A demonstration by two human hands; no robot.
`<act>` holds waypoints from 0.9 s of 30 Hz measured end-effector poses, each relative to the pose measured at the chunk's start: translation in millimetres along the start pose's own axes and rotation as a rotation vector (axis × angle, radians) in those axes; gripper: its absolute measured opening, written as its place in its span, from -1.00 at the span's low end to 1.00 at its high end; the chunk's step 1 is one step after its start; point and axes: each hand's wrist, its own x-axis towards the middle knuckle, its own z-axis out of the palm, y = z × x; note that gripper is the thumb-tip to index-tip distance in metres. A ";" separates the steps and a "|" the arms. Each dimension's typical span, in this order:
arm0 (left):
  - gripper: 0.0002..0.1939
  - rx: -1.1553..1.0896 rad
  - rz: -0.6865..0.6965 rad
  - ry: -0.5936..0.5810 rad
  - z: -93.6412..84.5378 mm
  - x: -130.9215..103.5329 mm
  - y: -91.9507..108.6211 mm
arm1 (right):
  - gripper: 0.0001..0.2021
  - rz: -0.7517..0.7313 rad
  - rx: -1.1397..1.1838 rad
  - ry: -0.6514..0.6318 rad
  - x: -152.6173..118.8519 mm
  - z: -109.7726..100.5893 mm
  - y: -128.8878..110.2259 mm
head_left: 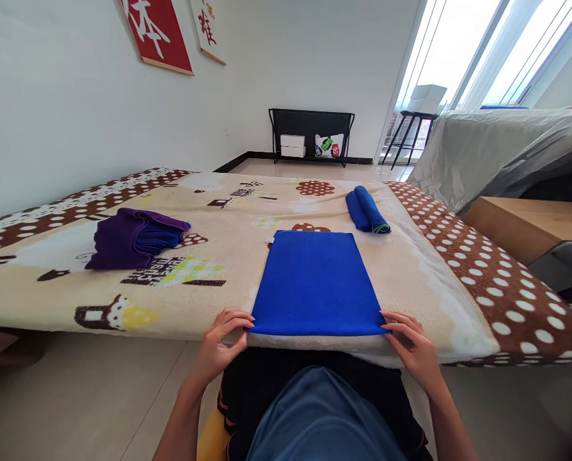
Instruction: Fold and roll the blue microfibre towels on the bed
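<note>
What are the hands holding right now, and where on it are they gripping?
Both hold the flat blue towel by its near corners: left hand pinches the near-left corner, right hand the near-right one, at the bed's edge.

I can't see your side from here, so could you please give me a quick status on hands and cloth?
Left hand and right hand pinching near corners of flat blue cloth. Rolled blue towel beyond, purple pile left; neither touching.

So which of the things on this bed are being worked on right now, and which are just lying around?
In hand:
- blue cloth, laid flat, its near corners pinched by the left hand and right hand

Lying about:
- rolled blue cloth, beyond the flat one
- purple cloth pile, to the left
- patterned blanket underneath
</note>
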 end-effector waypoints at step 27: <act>-0.83 0.090 -0.354 0.176 36.8 -0.5 -5.8 | -0.70 0.203 -0.191 0.322 16.5 37.7 -5.7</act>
